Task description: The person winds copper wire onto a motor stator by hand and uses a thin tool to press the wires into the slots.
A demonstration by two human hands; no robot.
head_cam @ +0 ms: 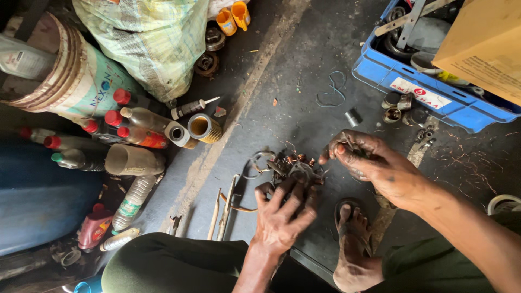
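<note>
At lower centre on the grimy concrete floor (304, 108), the greasy left hand (282, 217) clamps a copper-wound metal motor part (293, 168) while the right hand (374, 165) pinches a small piece, below the blue plastic crate (429, 95) of metal parts at upper right.

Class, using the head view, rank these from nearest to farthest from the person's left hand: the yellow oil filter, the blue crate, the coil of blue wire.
From the left hand:
1. Yellow oil filter, up and to its left.
2. Coil of blue wire, straight above on the floor.
3. Blue crate, far upper right.
</note>
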